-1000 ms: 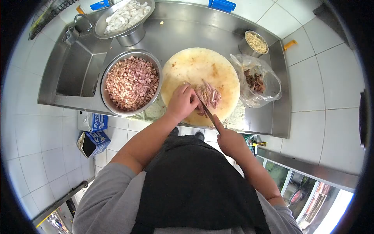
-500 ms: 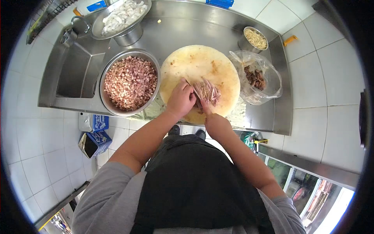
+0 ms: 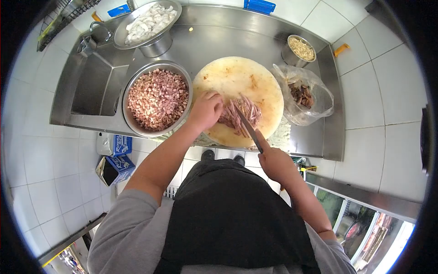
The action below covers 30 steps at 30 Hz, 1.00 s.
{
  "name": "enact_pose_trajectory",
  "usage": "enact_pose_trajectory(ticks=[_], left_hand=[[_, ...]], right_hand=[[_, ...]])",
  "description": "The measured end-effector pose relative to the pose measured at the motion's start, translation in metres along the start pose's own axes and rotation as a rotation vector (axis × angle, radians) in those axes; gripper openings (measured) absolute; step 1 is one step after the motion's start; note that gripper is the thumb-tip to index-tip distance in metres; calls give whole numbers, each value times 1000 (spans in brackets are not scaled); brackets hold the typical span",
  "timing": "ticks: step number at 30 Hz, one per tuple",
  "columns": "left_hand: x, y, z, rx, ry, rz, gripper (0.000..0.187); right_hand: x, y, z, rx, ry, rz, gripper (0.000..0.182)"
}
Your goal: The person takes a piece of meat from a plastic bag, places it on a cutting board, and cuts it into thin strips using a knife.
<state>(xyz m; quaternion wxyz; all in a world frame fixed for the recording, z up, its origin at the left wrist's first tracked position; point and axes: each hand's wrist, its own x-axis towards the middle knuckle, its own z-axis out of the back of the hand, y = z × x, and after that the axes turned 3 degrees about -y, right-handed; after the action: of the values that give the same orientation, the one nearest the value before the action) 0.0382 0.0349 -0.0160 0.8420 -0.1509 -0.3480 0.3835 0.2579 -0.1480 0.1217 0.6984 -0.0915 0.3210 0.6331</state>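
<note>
On the round cutting board (image 3: 228, 68) lies a pile of reddish sliced meat strips (image 3: 250, 110). My right hand (image 3: 276, 162) is closed round the handle of a knife (image 3: 246, 123), whose blade slants up and left across the strips. My left hand (image 3: 207, 109) rests at the pile's left side with its fingers curled; whether it holds any meat is hidden. Left of the board stands a large metal bowl (image 3: 125, 112) full of diced pinkish meat (image 3: 157, 98).
A dish of pale, whitish pieces (image 3: 153, 23) stands on a pot at the back left, near the sink (image 3: 93, 91). At the right are a tin of chopped bits (image 3: 301, 49) and a plastic bag with brown pieces (image 3: 310, 93).
My right hand has drawn back toward the lower right, and the knife blade now shows over the strips. My left hand has shifted slightly left, away from the pile's middle.
</note>
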Motion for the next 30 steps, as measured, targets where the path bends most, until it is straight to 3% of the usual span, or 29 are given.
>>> enact_pose_trajectory(ticks=[4, 9, 14, 20, 25, 30], left_hand=[[-14, -13, 9, -13, 110, 92, 19], [-18, -33, 14, 64, -78, 34, 17], [-22, -34, 1, 6, -89, 54, 15], [-21, -30, -11, 4, -44, 106, 14], [-20, -31, -13, -16, -20, 147, 14], [-23, -31, -11, -137, -183, 167, 13]], right_hand=[[5, -2, 0, -65, -52, 11, 79], [16, 13, -3, -89, -97, 58, 80], [28, 11, -14, -145, -90, 132, 85], [15, 24, 8, -237, -19, 83, 87], [61, 4, -42, -161, -101, 97, 86], [53, 16, -11, -153, -97, 133, 85]])
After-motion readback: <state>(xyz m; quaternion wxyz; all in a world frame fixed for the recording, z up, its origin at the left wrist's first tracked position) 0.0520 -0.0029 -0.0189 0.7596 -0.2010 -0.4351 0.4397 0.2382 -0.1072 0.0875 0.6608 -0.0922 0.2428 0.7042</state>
